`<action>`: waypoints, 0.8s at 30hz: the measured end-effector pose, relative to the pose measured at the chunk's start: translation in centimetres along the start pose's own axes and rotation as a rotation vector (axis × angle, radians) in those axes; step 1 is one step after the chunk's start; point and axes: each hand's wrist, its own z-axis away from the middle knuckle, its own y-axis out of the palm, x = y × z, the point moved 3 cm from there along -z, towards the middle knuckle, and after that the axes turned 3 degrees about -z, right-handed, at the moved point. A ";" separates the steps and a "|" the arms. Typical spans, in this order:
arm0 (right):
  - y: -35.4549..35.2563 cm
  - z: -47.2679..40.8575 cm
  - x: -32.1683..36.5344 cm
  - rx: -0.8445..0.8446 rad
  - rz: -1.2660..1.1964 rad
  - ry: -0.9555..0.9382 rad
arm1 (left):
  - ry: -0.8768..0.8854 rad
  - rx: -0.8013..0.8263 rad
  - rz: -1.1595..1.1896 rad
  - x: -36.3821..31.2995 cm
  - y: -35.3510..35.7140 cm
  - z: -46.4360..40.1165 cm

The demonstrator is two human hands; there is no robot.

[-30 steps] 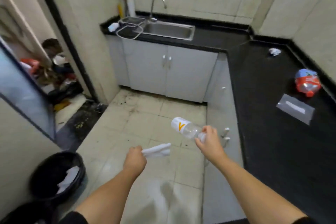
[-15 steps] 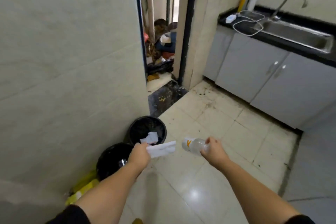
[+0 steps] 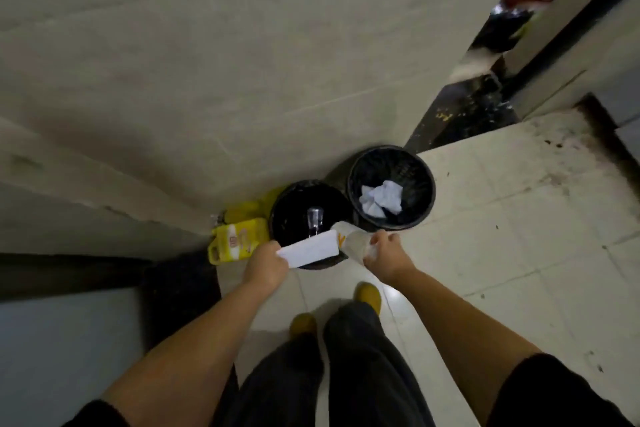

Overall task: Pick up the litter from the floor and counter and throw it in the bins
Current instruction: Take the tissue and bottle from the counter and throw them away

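Two black bins stand against the wall. The left bin (image 3: pixel 282 215) holds a clear bottle lying in its dark bottom. The right bin (image 3: pixel 420 191) holds crumpled white paper (image 3: pixel 381 199). My left hand (image 3: pixel 265 265) grips a flat white piece of paper (image 3: pixel 310 248) over the near rim of the left bin. My right hand (image 3: pixel 384 253) grips a clear plastic bottle (image 3: pixel 351 239) with an orange mark on its label, held between the two bins just above their rims.
A yellow bag (image 3: pixel 237 241) lies on the floor left of the bins, against the wall. A dark doorway (image 3: pixel 460 114) opens beyond the right bin. My legs and yellow shoes (image 3: pixel 367 295) stand on the tiled floor right below the hands.
I have stepped up to the bins and now look straight down on them. Both hands have carried the paper and the bottle over the bins' near rims.
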 end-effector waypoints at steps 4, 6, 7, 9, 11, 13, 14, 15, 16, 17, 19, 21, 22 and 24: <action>5.3 -8.7 0.1 0.109 -0.040 0.052 | -0.134 -0.033 0.181 2.0 4.6 -6.6; 8.0 -14.2 -1.3 0.019 0.001 -0.007 | -0.174 -0.074 0.266 2.3 7.2 -10.3; 9.6 -16.7 -1.8 0.020 0.002 -0.022 | -0.183 -0.104 0.306 2.5 8.4 -12.0; 12.9 -21.0 -2.5 0.047 0.039 -0.055 | -0.190 -0.167 0.403 3.6 10.7 -15.1; 16.6 -24.3 -3.3 0.078 0.071 -0.063 | -0.207 -0.208 0.486 5.5 12.7 -17.6; 19.8 -26.5 -3.9 0.104 0.113 -0.068 | -0.219 -0.226 0.501 7.7 14.2 -19.2; 21.1 -27.2 -4.2 0.121 0.130 -0.069 | -0.223 -0.228 0.491 8.6 14.7 -19.7; 22.1 -27.7 -4.3 0.134 0.145 -0.069 | -0.225 -0.226 0.479 9.5 15.1 -20.1; 22.7 -28.0 -4.5 0.148 0.166 -0.055 | -0.225 -0.222 0.465 10.1 15.4 -20.3; 23.0 -28.2 -4.6 0.168 0.189 -0.044 | -0.226 -0.217 0.451 10.5 15.6 -20.4; 22.7 -27.9 -4.8 0.212 0.225 -0.043 | -0.228 -0.216 0.441 10.6 15.8 -20.3; 21.2 -27.2 -4.8 0.202 0.204 -0.082 | -0.225 -0.206 0.434 9.6 15.5 -19.9; 20.0 -26.6 -4.6 0.183 0.174 -0.112 | -0.223 -0.201 0.429 8.8 15.3 -19.7; 17.0 -25.5 -4.7 0.133 0.127 -0.158 | -0.203 -0.184 0.421 6.5 14.7 -19.4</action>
